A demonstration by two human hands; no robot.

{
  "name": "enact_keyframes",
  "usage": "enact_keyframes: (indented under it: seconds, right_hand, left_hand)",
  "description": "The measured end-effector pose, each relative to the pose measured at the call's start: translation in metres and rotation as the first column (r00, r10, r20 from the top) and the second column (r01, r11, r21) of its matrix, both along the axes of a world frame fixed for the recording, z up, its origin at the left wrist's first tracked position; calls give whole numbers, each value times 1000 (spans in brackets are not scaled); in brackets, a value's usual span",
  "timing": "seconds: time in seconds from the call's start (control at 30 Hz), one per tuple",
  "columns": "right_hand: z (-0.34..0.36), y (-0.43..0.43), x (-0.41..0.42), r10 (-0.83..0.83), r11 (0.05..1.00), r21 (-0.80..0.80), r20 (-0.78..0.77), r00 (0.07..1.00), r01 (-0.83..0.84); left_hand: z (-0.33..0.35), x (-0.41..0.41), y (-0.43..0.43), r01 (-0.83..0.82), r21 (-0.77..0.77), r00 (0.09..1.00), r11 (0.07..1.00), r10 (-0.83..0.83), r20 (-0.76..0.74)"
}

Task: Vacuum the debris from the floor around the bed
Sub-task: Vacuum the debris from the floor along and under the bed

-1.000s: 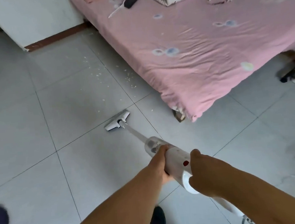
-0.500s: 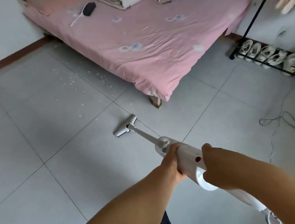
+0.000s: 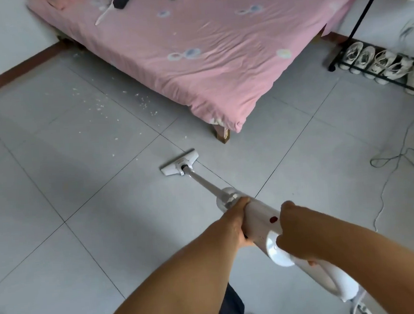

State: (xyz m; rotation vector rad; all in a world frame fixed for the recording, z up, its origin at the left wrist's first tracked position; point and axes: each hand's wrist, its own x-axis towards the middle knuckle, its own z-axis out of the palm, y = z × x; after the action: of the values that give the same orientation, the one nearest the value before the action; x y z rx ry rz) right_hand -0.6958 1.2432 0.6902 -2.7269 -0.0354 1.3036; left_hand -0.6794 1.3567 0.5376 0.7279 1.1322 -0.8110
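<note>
Gripping vacuum [image 3: 257,216]: left hand [image 3: 237,225] before right hand [image 3: 300,233].

Vacuum [image 3: 257,217]: white body, red button [image 3: 273,219], silver tube. Bed [image 3: 217,44]: pink sheet with scattered pale blue-and-white ring motifs. Floor [image 3: 57,218]: light grey tiles, dark grout grid. Debris [image 3: 98,106], upper left of centre: white specks. Skirting board [image 3: 20,70], upper left: reddish brown. Brush [image 3: 117,1], top: black head, white handle. Shoes [image 3: 386,62], right edge: white, on a black rack [image 3: 363,13].
</note>
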Motion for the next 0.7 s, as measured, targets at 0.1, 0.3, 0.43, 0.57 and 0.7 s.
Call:
enact_keyframes:
  seconds: [0.1,0.3,0.43,0.57,0.7]
  right_hand:
    - [-5,16,21,-7,1000,9,-6,1000,7]
    - [-18,58,84,-11,1000,3,3,1000,11]
    - [-30,93,130,-4,1000,22,92,996,2]
    - [-36,119,168,-23,999,49,113,993,17]
    - [-41,145,204,-36,998,51,111,993,31]
  left_hand:
    - [-9,27,16,56,32,998,998,-57,12]
    - [-27,97,59,130,43,991,991,-131,36]
    - [-40,147,97,133,43,990,990,-135,52]
    - [-49,185,126,109,32,991,994,-111,77]
    - [-54,219,151,77,42,992,996,-80,97]
